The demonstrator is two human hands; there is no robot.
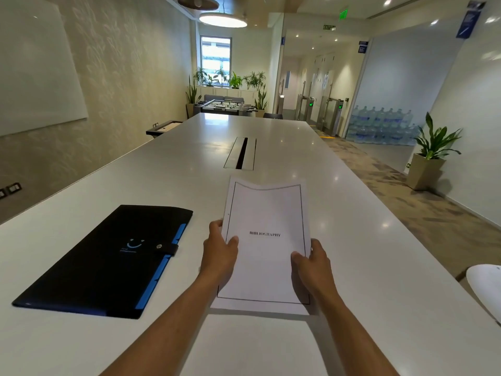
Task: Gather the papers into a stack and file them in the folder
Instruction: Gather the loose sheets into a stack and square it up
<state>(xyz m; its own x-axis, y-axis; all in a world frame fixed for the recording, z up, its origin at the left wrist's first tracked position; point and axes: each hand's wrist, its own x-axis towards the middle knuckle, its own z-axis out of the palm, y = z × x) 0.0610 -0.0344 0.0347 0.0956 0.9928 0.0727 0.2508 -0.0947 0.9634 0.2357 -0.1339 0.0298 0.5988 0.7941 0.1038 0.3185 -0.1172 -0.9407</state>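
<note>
A stack of white papers (267, 213), its top sheet printed with "BIBLIOGRAPHY" inside a thin black border, is held upright in front of me with its lower edge near the table. My left hand (221, 253) grips the stack's left edge and my right hand (311, 263) grips its lower right edge. The top of the sheets curls a little. To the left, a black folder (103, 264) with a blue spine strip and a snap strap lies flat and closed on the white table (135, 185).
A cable hatch (241, 153) is set in the table beyond the papers. A white rounded object (485, 286) shows at the right edge. Beyond the table's right side are carpeted floor, a potted plant (431, 156) and stacked water bottles.
</note>
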